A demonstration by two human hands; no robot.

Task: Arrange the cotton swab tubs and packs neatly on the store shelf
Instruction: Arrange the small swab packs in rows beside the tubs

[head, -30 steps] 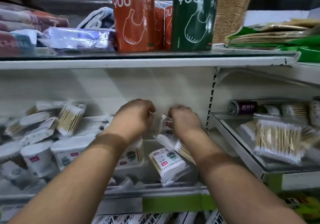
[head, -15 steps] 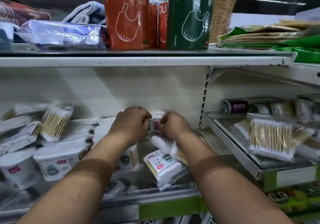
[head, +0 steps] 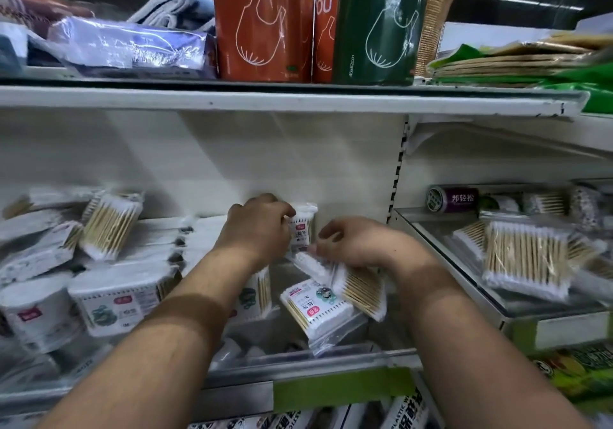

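Note:
My left hand (head: pixel 257 227) grips a small upright cotton swab pack (head: pixel 302 227) against the shelf's white back wall. My right hand (head: pixel 356 244) is beside it with curled fingers, holding a tilted pack of wooden swabs (head: pixel 360 287). Another labelled swab pack (head: pixel 315 310) leans below my hands. White cotton swab tubs (head: pixel 112 299) and a loose swab pack (head: pixel 111 226) lie jumbled on the left of the shelf.
The shelf's clear front lip (head: pixel 298 359) runs below the packs. A glass side shelf (head: pixel 464 262) on the right carries a large swab pack (head: pixel 527 259) and a purple roll (head: pixel 451 199). Orange (head: pixel 258 23) and green rolls (head: pixel 381 23) stand on the upper shelf.
Both hands stayed at the back of the shelf. The left hand has closed on the small upright pack, and the right hand drew slightly right of it. The camera moved closer.

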